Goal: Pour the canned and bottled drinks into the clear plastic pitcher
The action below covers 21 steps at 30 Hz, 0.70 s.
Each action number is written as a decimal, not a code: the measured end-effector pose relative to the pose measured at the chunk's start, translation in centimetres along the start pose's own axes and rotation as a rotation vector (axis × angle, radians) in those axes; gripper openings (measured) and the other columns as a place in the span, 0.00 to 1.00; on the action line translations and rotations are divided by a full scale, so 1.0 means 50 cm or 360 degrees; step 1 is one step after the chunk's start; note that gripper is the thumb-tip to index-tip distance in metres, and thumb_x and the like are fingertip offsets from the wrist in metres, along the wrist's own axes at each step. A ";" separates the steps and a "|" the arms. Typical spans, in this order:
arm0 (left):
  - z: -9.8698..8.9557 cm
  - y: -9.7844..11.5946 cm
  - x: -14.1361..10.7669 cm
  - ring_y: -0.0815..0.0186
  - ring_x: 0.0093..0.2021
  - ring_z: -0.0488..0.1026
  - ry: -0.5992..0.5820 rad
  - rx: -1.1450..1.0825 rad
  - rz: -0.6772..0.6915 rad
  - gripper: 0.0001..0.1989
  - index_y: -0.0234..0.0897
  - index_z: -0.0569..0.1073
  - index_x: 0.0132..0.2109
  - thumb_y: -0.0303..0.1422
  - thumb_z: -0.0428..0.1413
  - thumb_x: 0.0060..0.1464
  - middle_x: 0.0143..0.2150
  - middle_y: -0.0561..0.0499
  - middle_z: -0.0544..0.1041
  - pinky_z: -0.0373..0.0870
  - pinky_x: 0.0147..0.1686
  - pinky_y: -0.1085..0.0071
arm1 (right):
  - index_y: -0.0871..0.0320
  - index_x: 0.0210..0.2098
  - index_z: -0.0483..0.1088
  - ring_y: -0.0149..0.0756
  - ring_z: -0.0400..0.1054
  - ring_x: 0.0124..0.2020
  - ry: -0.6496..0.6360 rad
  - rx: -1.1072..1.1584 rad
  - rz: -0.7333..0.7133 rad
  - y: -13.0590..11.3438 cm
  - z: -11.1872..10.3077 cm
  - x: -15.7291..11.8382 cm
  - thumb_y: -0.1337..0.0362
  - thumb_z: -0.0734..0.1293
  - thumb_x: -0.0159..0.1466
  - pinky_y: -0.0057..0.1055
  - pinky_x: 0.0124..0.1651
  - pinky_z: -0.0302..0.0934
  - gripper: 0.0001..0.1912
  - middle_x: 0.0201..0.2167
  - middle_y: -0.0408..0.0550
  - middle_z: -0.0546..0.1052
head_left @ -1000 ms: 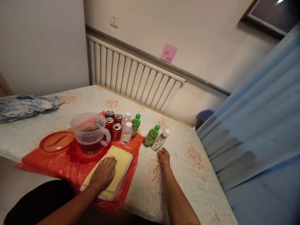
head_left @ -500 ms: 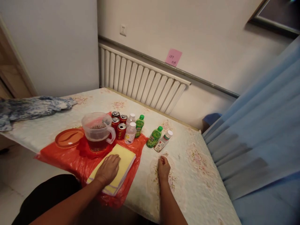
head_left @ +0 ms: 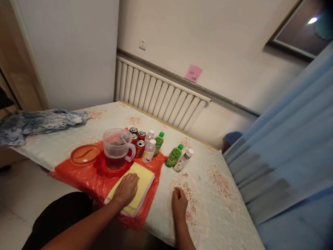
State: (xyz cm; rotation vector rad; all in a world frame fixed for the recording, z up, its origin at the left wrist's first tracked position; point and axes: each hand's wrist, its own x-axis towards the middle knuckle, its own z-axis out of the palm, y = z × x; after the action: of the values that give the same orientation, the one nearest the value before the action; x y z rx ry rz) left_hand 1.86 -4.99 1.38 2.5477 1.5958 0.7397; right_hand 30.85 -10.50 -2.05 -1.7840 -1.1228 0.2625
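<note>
My left hand [head_left: 127,188] lies flat, palm down, on a folded yellow cloth [head_left: 144,177] with pale purple edges. The cloth rests on a red plastic bag [head_left: 90,185]. Bare tablecloth lies under my right hand [head_left: 180,203], whose fingers are curled in, with nothing visible in them. Beyond that hand stand a green-capped bottle [head_left: 173,156] and a white-capped bottle [head_left: 182,161], side by side. Past the cloth, a clear plastic jug [head_left: 117,149] of dark liquid sits in a red dish [head_left: 97,170], its handle turned right.
Several red drink cans [head_left: 139,148] stand right of the jug, beside two white-capped bottles [head_left: 149,152] and another green bottle [head_left: 158,142]. An orange lid [head_left: 84,155] lies left. Patterned fabric [head_left: 52,121] covers the table's far left; a blue curtain [head_left: 286,139] hangs right.
My right hand has drawn back a little toward me, away from the bottles. My left hand stays on the cloth. The camera view has shifted slightly.
</note>
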 end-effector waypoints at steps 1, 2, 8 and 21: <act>-0.001 0.001 0.000 0.54 0.53 0.67 -0.0004 -0.0002 -0.0006 0.14 0.35 0.74 0.45 0.23 0.46 0.59 0.48 0.41 0.75 0.63 0.54 0.58 | 0.59 0.39 0.77 0.44 0.75 0.37 -0.0010 -0.0034 -0.0030 -0.003 0.002 -0.011 0.57 0.60 0.59 0.35 0.43 0.67 0.18 0.36 0.54 0.81; -0.002 0.001 -0.001 0.54 0.53 0.67 -0.0007 -0.0005 -0.0011 0.13 0.35 0.74 0.45 0.23 0.46 0.59 0.48 0.41 0.74 0.62 0.54 0.58 | 0.59 0.39 0.77 0.44 0.75 0.37 -0.0026 -0.0073 -0.0072 -0.005 0.004 -0.020 0.58 0.60 0.59 0.36 0.43 0.67 0.17 0.36 0.53 0.81; 0.006 -0.004 -0.002 0.53 0.53 0.66 -0.0043 -0.0045 -0.0025 0.13 0.34 0.74 0.45 0.24 0.45 0.60 0.48 0.40 0.74 0.62 0.54 0.56 | 0.58 0.40 0.77 0.43 0.75 0.40 -0.0076 -0.0331 -0.0353 -0.019 0.019 -0.040 0.63 0.59 0.63 0.35 0.46 0.66 0.15 0.38 0.53 0.81; -0.020 0.001 0.074 0.53 0.45 0.70 -0.0278 -0.0148 -0.0072 0.09 0.35 0.74 0.40 0.26 0.50 0.56 0.42 0.42 0.76 0.64 0.47 0.57 | 0.56 0.41 0.76 0.42 0.77 0.37 -0.0032 -0.0805 -0.0446 -0.028 0.031 -0.036 0.65 0.58 0.64 0.33 0.40 0.67 0.15 0.37 0.51 0.81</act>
State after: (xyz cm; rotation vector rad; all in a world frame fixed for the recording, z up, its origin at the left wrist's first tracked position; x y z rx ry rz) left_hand 2.79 -2.05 3.66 2.4275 1.5216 0.5564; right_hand 28.10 -10.80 -2.23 -2.0224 -1.5322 -0.1911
